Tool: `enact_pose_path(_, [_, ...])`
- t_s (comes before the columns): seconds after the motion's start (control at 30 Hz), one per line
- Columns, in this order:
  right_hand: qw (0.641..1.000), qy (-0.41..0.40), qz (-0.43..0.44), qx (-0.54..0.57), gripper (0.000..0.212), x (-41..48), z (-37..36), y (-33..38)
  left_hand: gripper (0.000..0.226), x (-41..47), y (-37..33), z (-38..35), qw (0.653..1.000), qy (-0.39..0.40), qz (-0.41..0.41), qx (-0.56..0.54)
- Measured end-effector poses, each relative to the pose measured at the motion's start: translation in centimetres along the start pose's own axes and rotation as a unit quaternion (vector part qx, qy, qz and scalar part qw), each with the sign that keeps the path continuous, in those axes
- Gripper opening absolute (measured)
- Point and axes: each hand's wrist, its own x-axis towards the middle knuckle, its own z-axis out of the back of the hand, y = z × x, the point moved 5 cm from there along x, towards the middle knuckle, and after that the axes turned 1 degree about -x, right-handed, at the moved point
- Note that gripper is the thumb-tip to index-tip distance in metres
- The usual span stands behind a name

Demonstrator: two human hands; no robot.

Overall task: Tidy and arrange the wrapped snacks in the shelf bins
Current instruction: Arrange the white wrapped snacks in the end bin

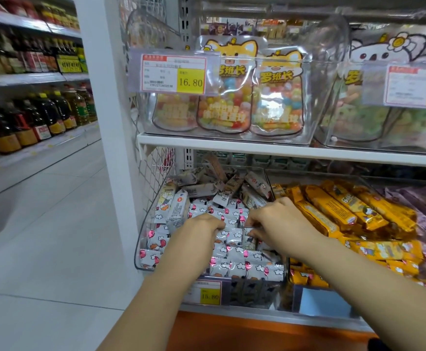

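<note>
Looks like you're about halfway on the clear bin: the front white wrapped snacks sit in rows, the back heap is a jumble, your right hand pinches one packet, and your left hand is curled into the pile, grip unclear.

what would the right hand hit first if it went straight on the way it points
The right hand would likely meet the white wrapped snacks at its fingertips first, then the left hand beyond; depth is unclear.

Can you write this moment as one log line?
left hand: among white packets, grip unclear | right hand: pinches one packet | bin: clear, lower shelf
</note>
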Motion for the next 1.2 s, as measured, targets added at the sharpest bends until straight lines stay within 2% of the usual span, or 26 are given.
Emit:
enact_pose_path(0.2, [0.995, 0.059, 0.042, -0.067, 0.012, -1.1, -0.6, 0.7, 0.040, -0.2, 0.2, 0.5, 0.999, 0.010, -0.032, -0.025])
enact_pose_path(0.4, [0.996, 0.056, 0.006, -0.073, 0.032, -0.2, -0.6, 0.7, 0.052, -0.2, -0.2, -0.7, 0.997, 0.063, -0.036, 0.004])
enact_pose_path(0.5, [0.996, 0.065, -0.002, -0.065, 0.026, 0.1, -0.9, 0.6, 0.063, -0.1, 0.1, -0.7, 0.997, 0.067, -0.025, 0.013])
enact_pose_path(0.67, [0.991, 0.082, 0.019, -0.107, 0.027, -0.4, -1.5, 1.2, 0.067, -0.5, -0.7, -0.3, 0.994, 0.080, -0.053, 0.043])
enact_pose_path(0.73, [0.992, 0.084, 0.015, -0.089, 0.027, -0.3, -1.1, 1.1, 0.063, -0.7, -0.8, -0.2, 0.995, 0.079, -0.057, 0.029])
enact_pose_path(0.83, [0.995, 0.085, 0.025, -0.053, 0.023, -0.5, -0.5, 1.0, 0.045, -1.3, -1.1, 1.0, 0.996, 0.054, -0.069, 0.008])
enact_pose_path(0.9, [0.997, 0.066, 0.025, -0.032, 0.023, -0.7, -0.1, 1.3, 0.043, -1.9, -0.6, 3.0, 0.998, 0.002, -0.058, -0.001])
enact_pose_path(1.03, [0.996, -0.026, 0.036, 0.083, 0.024, -0.1, 1.2, 3.7, 0.038, -3.5, 1.5, 7.2, 0.992, -0.123, 0.005, -0.039])
enact_pose_path(1.2, [0.981, -0.012, 0.030, 0.191, 0.030, 2.3, 1.1, 6.9, 0.043, -4.0, 3.0, 6.5, 0.992, -0.110, 0.048, -0.034])
